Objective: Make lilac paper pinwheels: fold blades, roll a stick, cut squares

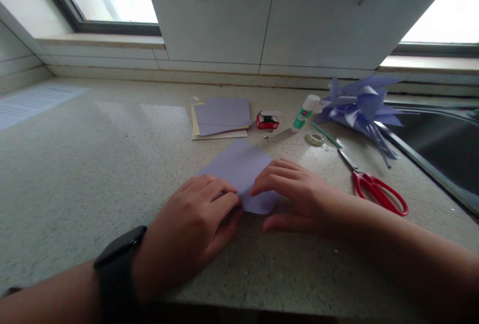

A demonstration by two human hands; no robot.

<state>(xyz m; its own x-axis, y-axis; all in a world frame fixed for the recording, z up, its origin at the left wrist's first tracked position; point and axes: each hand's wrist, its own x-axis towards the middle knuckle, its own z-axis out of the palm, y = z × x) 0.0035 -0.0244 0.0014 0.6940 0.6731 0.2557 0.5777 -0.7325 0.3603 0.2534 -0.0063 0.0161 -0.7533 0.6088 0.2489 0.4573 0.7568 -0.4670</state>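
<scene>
A sheet of light purple paper [239, 162] lies on the speckled counter in front of me, one corner pointing away. My left hand [202, 209], with a black watch on its wrist, covers the paper's near left side. Its thumb and fingers close on the near edge, which curls up slightly there; part of the grip is hidden. Over the right part of the paper rests my right hand [290, 191]. Its fingertips touch the sheet, the thumb stands apart from them, and nothing is held.
Beyond the paper are stacked paper sheets [222, 117], a red box [267, 120], a glue stick [305, 113], a tape roll [315, 138] and a green stick [326, 135]. Red-handled scissors [377, 191] and purple paper pinwheels [361, 102] lie near the sink [441, 144]. A printed sheet [37, 102] is far left.
</scene>
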